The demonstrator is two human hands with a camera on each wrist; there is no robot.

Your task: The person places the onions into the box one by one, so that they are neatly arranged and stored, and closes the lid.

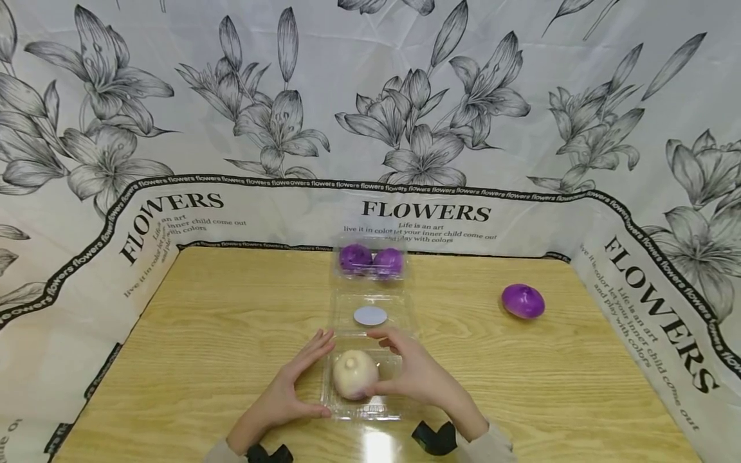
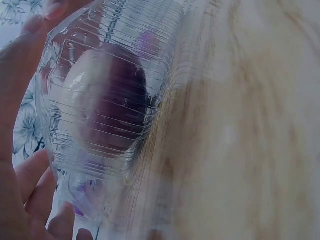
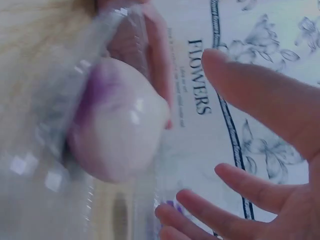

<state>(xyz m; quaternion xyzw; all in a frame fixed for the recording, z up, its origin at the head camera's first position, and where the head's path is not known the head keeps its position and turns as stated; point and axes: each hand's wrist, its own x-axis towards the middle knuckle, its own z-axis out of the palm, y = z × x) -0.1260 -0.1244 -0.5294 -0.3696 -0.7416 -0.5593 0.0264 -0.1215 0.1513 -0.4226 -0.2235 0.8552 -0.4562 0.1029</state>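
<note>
A clear plastic clamshell box [image 1: 382, 411] lies on the table in front of me, its lid [image 1: 399, 305] folded back and bearing a white oval label [image 1: 370, 316]. In its left half sits a cream-white onion-like bulb [image 1: 355, 373] with a purple patch low on its side. My left hand [image 1: 283, 389] is spread along the box's left side, fingertips and thumb at its rim [image 2: 42, 100]. Over the right half is my right hand [image 1: 419, 373], thumb and fingers apart. In the right wrist view its fingers [image 3: 255, 85] are extended, with a gap between them and the bulb [image 3: 125, 125].
Behind the lid, at the table's back edge, two purple onions [image 1: 356, 258] sit in another clear plastic box [image 1: 370, 275]. A single purple onion [image 1: 523, 301] lies on the wooden table [image 1: 231, 308] at the right. Flower-printed cloth [image 1: 289, 212] walls off the back and sides.
</note>
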